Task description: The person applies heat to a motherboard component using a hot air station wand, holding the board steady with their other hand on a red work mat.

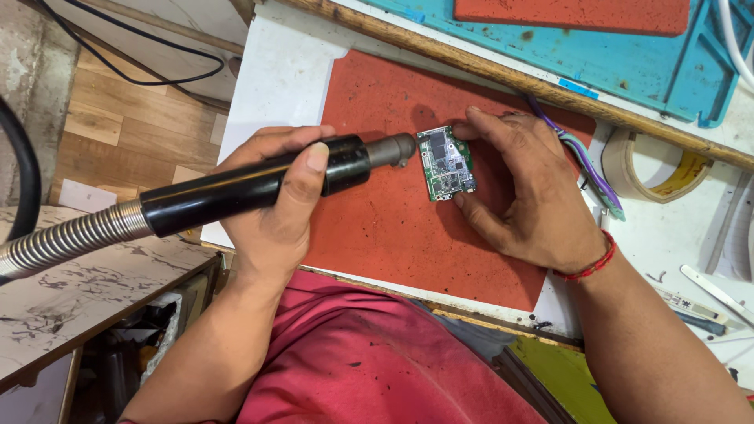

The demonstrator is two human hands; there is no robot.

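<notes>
Here the left hand (271, 208) wraps a black hot-air wand (251, 182), fingers closed round the barrel with the thumb laid along its top; a ribbed metal hose (67, 235) trails off to the left. The wand's grey nozzle (395, 149) lies almost level, its tip just beside the left edge of a small green circuit board (445, 163). The board lies flat on a red mat (393, 228) on the white worktop (275, 86). The right hand (530, 196) braces the board, forefinger on its top right corner and thumb at its bottom right corner, the other fingers curled on the mat. Judgement: for this step the nozzle wants to stay clear of the board rather than touching, and the pinching fingertips sit on the side away from the nozzle, which seems sound. Containers: the blue tray (628, 63) along the far edge holds a second red pad (573, 14); its other compartments are partly cut off, contents unclear. A roll of tape (664, 169) lies to the right, purple-handled tweezers (585, 169) beside the wrist.
</notes>
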